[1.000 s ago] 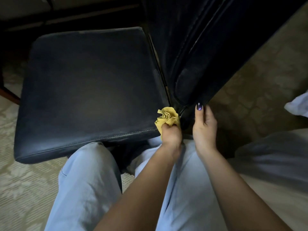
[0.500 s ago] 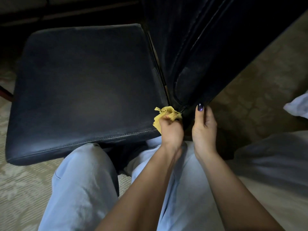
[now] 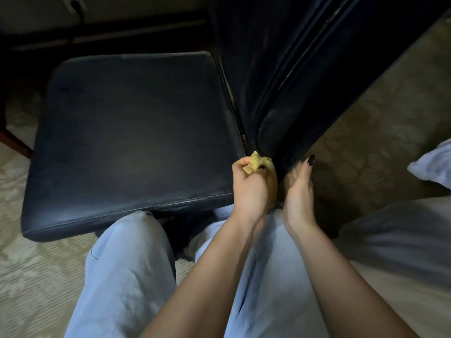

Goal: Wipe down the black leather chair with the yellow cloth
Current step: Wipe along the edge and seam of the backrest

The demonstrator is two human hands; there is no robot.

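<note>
- The black leather chair (image 3: 136, 132) fills the upper and middle part of the frame. Its flat seat is on the left, and its backrest (image 3: 305, 81) rises on the right toward the upper right corner.
- The yellow cloth (image 3: 256, 163) is just right of the middle of the frame, bunched into a small wad. It touches the chair where the near right corner of the seat meets the foot of the backrest.
- The left hand (image 3: 252, 189) grips the cloth with its fingers curled round it. Only a crumpled bit of yellow shows above the knuckles.
- The right hand (image 3: 299, 189) is just beside the left one, to its right, and holds the lower corner of the backrest. Its thumb (image 3: 308, 164), with a dark painted nail, lies up along the outer face. Its fingers curl in on the side facing the cloth and are partly lost in shadow.
- Both forearms come up from the bottom of the frame.
- The person's legs, in light blue trousers (image 3: 122, 276), lie in the lower middle, with the knees tucked below the front edge of the seat.
- A pale patterned carpet (image 3: 29, 264) covers the floor on the left and the right.
- A piece of white fabric (image 3: 432, 167) shows at the right edge.
</note>
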